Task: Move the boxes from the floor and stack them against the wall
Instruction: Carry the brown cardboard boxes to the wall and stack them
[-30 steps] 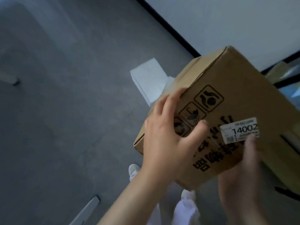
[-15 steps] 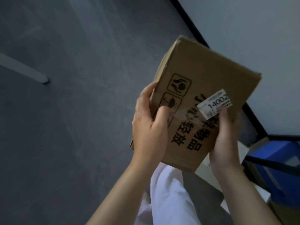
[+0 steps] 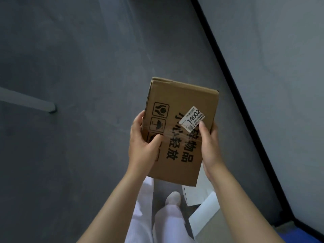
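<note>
A brown cardboard box [image 3: 182, 109] with black printed symbols, Chinese characters and a white label reading 14002 is held in the air over the grey floor. My left hand [image 3: 142, 146] grips its left edge, thumb on the printed face. My right hand [image 3: 209, 142] grips its right edge, thumb just below the label. A white box [image 3: 198, 192] lies on the floor below the held box, partly hidden by it. The light wall [image 3: 273, 67] with a black skirting strip [image 3: 233, 81] runs along the right.
A second white box [image 3: 205, 214] lies on the floor by the wall, next to my white-trousered legs and shoe [image 3: 172, 199]. A pale bar [image 3: 28, 102] lies on the floor at the left. A blue object [image 3: 298, 235] shows at the bottom right corner.
The box has moved lower and towards the centre of the view, with both hands still on it. The view has turned, so the wall now runs along the right and the white boxes sit below.
</note>
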Action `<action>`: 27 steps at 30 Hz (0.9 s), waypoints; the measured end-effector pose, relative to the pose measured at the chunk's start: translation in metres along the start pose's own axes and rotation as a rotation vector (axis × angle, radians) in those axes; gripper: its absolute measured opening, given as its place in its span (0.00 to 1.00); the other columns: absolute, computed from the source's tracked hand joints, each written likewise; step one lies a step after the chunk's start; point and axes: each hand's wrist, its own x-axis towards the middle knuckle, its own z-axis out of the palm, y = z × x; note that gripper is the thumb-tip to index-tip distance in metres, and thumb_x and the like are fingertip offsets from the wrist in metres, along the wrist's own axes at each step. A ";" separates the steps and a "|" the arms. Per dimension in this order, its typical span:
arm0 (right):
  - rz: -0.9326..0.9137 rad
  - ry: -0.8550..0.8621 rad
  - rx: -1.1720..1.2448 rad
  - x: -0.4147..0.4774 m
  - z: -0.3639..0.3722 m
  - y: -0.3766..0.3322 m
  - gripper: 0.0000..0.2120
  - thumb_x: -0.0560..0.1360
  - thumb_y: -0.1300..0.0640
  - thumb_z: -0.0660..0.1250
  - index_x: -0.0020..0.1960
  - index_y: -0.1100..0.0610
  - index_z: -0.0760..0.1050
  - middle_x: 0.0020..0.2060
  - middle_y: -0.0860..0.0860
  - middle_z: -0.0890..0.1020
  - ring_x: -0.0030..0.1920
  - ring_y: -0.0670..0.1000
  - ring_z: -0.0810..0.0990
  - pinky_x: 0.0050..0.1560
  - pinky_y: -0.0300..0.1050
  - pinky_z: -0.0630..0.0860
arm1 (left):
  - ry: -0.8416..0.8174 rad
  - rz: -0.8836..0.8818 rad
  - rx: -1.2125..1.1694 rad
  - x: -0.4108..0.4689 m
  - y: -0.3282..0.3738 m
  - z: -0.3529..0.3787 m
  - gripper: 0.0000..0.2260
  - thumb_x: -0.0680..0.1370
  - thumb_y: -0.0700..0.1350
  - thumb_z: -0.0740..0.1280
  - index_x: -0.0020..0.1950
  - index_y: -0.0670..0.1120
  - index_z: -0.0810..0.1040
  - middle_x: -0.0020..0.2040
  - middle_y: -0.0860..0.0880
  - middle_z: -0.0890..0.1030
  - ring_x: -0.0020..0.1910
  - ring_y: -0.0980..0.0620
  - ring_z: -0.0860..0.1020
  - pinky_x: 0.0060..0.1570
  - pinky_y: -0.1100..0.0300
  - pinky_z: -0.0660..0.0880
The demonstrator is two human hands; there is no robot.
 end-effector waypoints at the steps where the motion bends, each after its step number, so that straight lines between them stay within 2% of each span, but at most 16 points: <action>1: 0.003 -0.006 -0.011 0.018 0.009 -0.009 0.19 0.79 0.45 0.58 0.69 0.41 0.64 0.62 0.42 0.76 0.62 0.44 0.76 0.67 0.54 0.72 | -0.006 -0.002 -0.013 0.021 0.005 -0.001 0.31 0.68 0.47 0.68 0.68 0.65 0.64 0.64 0.53 0.74 0.61 0.55 0.76 0.60 0.45 0.76; 6: 0.046 -0.001 -0.087 0.104 0.067 -0.069 0.16 0.79 0.49 0.60 0.65 0.39 0.63 0.62 0.41 0.76 0.60 0.40 0.75 0.65 0.47 0.71 | -0.023 -0.046 -0.033 0.139 0.045 -0.012 0.30 0.68 0.48 0.68 0.67 0.65 0.64 0.65 0.52 0.73 0.61 0.56 0.76 0.62 0.47 0.75; 10: 0.071 0.056 -0.078 0.164 0.125 -0.119 0.20 0.79 0.51 0.62 0.68 0.39 0.60 0.61 0.43 0.76 0.59 0.42 0.76 0.59 0.43 0.73 | -0.103 -0.035 0.023 0.245 0.089 -0.032 0.31 0.67 0.48 0.67 0.68 0.63 0.64 0.65 0.52 0.74 0.61 0.58 0.76 0.63 0.47 0.75; 12: 0.057 0.099 -0.104 0.188 0.152 -0.149 0.22 0.78 0.51 0.63 0.68 0.39 0.59 0.56 0.35 0.75 0.57 0.39 0.76 0.54 0.37 0.72 | -0.111 -0.015 0.060 0.283 0.116 -0.037 0.31 0.68 0.48 0.68 0.69 0.62 0.64 0.65 0.54 0.73 0.61 0.60 0.75 0.62 0.48 0.75; 14: 0.038 0.129 -0.165 0.220 0.178 -0.181 0.29 0.77 0.50 0.65 0.73 0.39 0.54 0.53 0.26 0.67 0.53 0.29 0.70 0.53 0.33 0.68 | -0.091 0.001 0.079 0.329 0.142 -0.037 0.30 0.68 0.50 0.67 0.69 0.61 0.64 0.65 0.55 0.72 0.61 0.60 0.74 0.63 0.49 0.74; 16: 0.016 0.141 -0.206 0.251 0.198 -0.213 0.35 0.76 0.50 0.65 0.76 0.42 0.49 0.55 0.24 0.62 0.54 0.29 0.66 0.60 0.37 0.65 | -0.058 0.010 0.076 0.374 0.166 -0.031 0.28 0.69 0.52 0.66 0.68 0.61 0.64 0.64 0.53 0.72 0.62 0.56 0.74 0.62 0.47 0.74; 18: -0.009 0.152 -0.239 0.292 0.214 -0.241 0.36 0.75 0.49 0.66 0.77 0.43 0.49 0.58 0.26 0.64 0.58 0.33 0.66 0.63 0.41 0.65 | -0.039 0.005 0.068 0.423 0.188 -0.023 0.26 0.70 0.52 0.66 0.67 0.61 0.64 0.63 0.52 0.72 0.62 0.54 0.74 0.62 0.46 0.74; 20: -0.030 0.167 -0.266 0.334 0.227 -0.269 0.38 0.73 0.47 0.66 0.77 0.43 0.49 0.69 0.37 0.66 0.65 0.39 0.68 0.69 0.46 0.65 | -0.035 -0.005 0.050 0.470 0.208 -0.014 0.25 0.71 0.53 0.66 0.66 0.62 0.63 0.63 0.52 0.72 0.62 0.53 0.74 0.62 0.46 0.74; 22: -0.063 0.170 -0.269 0.380 0.238 -0.296 0.39 0.73 0.48 0.66 0.77 0.43 0.48 0.73 0.43 0.65 0.68 0.41 0.67 0.71 0.47 0.64 | -0.052 -0.006 0.039 0.521 0.228 -0.001 0.24 0.70 0.54 0.66 0.64 0.64 0.63 0.62 0.53 0.73 0.61 0.52 0.76 0.61 0.45 0.75; 25: -0.075 0.148 -0.302 0.438 0.253 -0.334 0.38 0.73 0.48 0.66 0.77 0.42 0.48 0.73 0.43 0.64 0.71 0.44 0.65 0.72 0.46 0.64 | -0.056 -0.071 0.061 0.584 0.254 0.013 0.28 0.68 0.59 0.67 0.66 0.63 0.62 0.61 0.53 0.74 0.60 0.51 0.77 0.60 0.44 0.75; 27: -0.047 0.100 -0.346 0.478 0.265 -0.362 0.40 0.72 0.44 0.65 0.77 0.41 0.45 0.75 0.43 0.60 0.74 0.45 0.62 0.74 0.49 0.61 | -0.060 -0.122 0.057 0.628 0.273 0.021 0.33 0.66 0.64 0.68 0.68 0.63 0.60 0.64 0.53 0.73 0.61 0.51 0.76 0.62 0.45 0.74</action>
